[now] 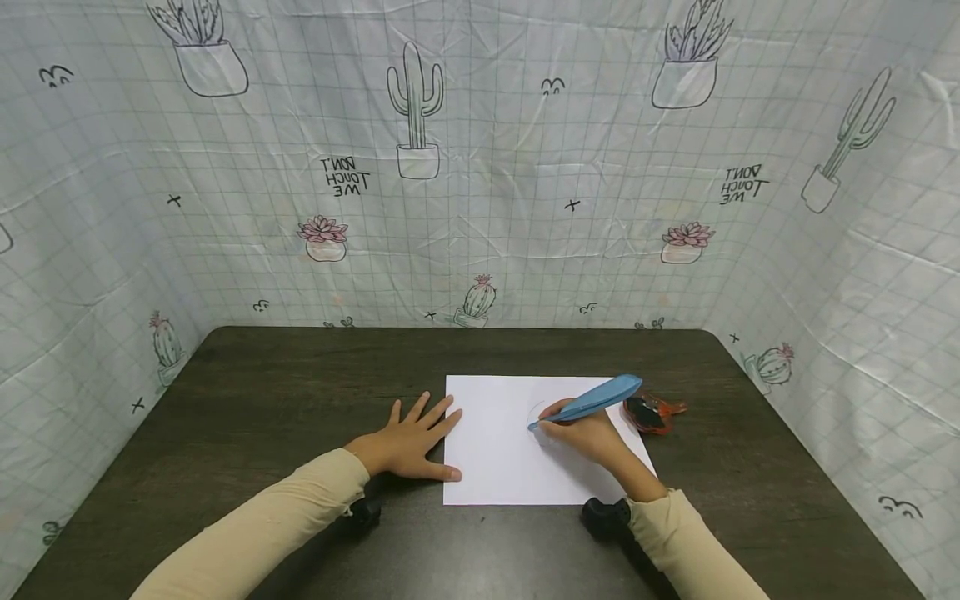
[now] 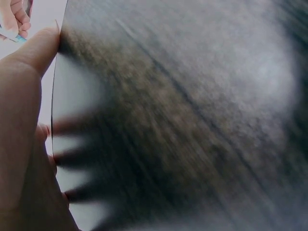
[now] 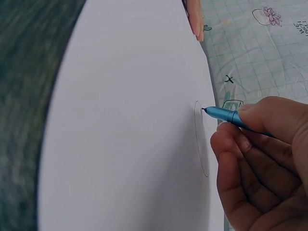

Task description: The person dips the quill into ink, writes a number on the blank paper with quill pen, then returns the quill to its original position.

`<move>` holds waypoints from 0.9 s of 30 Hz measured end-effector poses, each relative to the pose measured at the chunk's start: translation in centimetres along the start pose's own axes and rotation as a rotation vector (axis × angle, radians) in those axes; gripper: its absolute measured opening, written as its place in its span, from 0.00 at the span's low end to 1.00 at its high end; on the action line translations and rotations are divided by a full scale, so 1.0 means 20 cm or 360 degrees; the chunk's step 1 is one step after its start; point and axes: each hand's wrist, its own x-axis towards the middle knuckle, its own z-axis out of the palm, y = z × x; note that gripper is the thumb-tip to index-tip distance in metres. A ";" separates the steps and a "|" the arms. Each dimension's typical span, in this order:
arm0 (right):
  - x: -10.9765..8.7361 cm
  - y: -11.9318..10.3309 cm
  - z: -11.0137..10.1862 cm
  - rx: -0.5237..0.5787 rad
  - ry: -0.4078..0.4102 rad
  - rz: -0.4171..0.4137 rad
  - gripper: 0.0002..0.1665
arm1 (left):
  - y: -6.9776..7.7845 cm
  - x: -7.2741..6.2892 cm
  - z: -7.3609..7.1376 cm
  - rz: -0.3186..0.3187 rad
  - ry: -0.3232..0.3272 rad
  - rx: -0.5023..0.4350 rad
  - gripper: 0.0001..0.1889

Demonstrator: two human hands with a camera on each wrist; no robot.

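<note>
A white sheet of paper (image 1: 487, 450) lies on the dark table. My left hand (image 1: 408, 442) is spread flat, its thumb and fingertips on the sheet's left edge; the left wrist view shows the thumb (image 2: 41, 50) at the border. With my right hand (image 1: 588, 432) I pinch a blue pen (image 1: 600, 398) whose upper end is broad and feather-shaped. In the right wrist view the pen's dark tip (image 3: 204, 109) is at the paper, beside a thin drawn loop (image 3: 196, 139). The pen's upper part is out of that view.
An orange-red and black object (image 1: 654, 413) lies by the sheet's right edge; its kind is unclear. The dark wooden table (image 1: 300, 375) is bordered at the back and sides by a white grid cloth (image 1: 495, 225) printed with cacti. Black devices (image 1: 603, 517) sit at both wrists.
</note>
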 end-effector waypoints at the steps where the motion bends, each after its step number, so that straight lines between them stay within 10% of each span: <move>1: 0.00 0.00 0.00 -0.0001 -0.0002 -0.0011 0.06 | 0.00 0.00 0.00 0.0000 0.0001 -0.0001 0.50; 27: 0.00 -0.02 -0.07 -0.0053 0.0055 -0.0028 0.08 | 0.00 0.00 0.00 -0.0006 -0.0009 0.0002 0.50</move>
